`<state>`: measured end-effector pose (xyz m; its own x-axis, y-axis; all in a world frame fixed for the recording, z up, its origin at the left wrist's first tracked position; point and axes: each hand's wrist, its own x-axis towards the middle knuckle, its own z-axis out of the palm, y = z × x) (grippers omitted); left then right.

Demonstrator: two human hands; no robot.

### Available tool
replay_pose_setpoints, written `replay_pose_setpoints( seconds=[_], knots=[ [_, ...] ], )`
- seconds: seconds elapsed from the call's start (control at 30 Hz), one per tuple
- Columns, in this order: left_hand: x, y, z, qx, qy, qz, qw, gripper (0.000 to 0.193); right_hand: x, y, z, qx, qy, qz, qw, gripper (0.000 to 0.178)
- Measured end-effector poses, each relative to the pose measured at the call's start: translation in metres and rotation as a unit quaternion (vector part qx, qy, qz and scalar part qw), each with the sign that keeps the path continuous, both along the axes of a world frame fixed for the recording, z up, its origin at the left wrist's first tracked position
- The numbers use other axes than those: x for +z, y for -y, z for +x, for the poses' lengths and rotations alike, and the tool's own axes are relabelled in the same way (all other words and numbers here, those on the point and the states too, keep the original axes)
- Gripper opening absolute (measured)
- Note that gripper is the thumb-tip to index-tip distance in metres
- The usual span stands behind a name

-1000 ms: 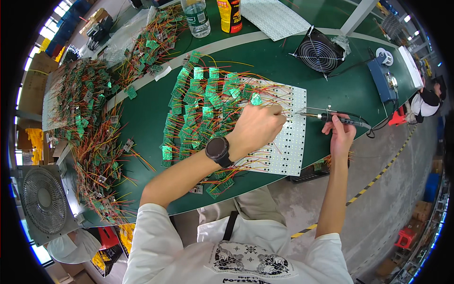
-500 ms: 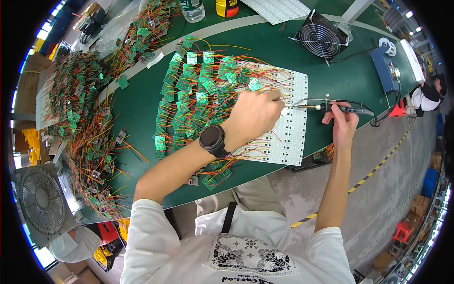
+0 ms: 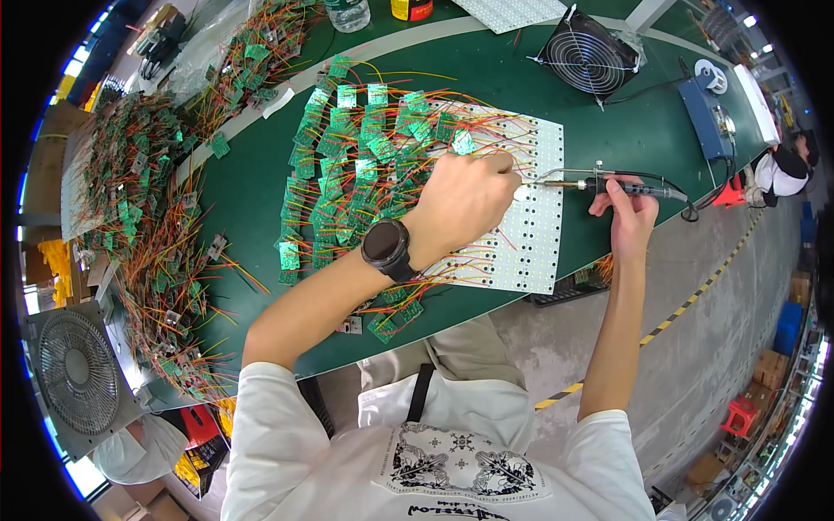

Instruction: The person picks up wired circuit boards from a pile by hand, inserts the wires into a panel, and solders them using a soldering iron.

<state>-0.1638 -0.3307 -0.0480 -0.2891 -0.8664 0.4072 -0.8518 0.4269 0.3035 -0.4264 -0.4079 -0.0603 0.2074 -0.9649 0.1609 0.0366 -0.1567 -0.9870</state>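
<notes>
My right hand (image 3: pixel 627 213) grips a soldering iron (image 3: pixel 638 187) with a thin metal tube fixed along it. The iron's tip points left over a white LED panel (image 3: pixel 534 252), close to the fingers of my left hand (image 3: pixel 469 195). That hand is closed in a pinch above the panel; whatever is between its fingertips is hidden. Rows of small green circuit boards (image 3: pixel 330 187) with red and yellow wires lie left of my left hand, overlapping the panel. Many wires run onto the panel's surface. A black watch (image 3: pixel 387 248) is on my left wrist.
Heaps of wired green boards (image 3: pixel 143 187) cover the table's left side. A black fan (image 3: pixel 588 54) stands at the back, and a blue soldering station (image 3: pixel 706 120) at right with a cable to the iron. A bottle (image 3: pixel 348 13) is at the far edge. Other people sit nearby.
The whole view has shifted slightly, so the table sits a little higher. Both hands and the iron keep nearly the same places over the panel.
</notes>
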Motion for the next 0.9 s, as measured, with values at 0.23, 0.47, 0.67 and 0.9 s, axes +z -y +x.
replay_pose_setpoints(
  seconds=[0.23, 0.47, 0.67, 0.9],
  knots=[
    [0.0, -0.001, -0.001, 0.003, -0.007, 0.004, 1.0, 0.007, 0.0, 0.0, 0.0, -0.003, -0.012, 0.0, 1.0, 0.02],
    [-0.001, 0.0, 0.0, 0.003, -0.001, 0.001, 1.0, 0.007, 0.0, -0.001, 0.002, -0.003, -0.009, 0.005, 1.0, 0.02],
    [0.0, -0.001, 0.0, -0.002, -0.003, 0.002, 1.0, 0.009, -0.005, 0.002, -0.005, -0.017, 0.065, 0.011, 0.998, 0.021],
    [0.02, -0.005, 0.0, -0.021, -0.013, 0.001, 1.0, 0.021, -0.001, 0.0, -0.001, -0.046, 0.065, 0.022, 0.997, 0.021]
  ],
)
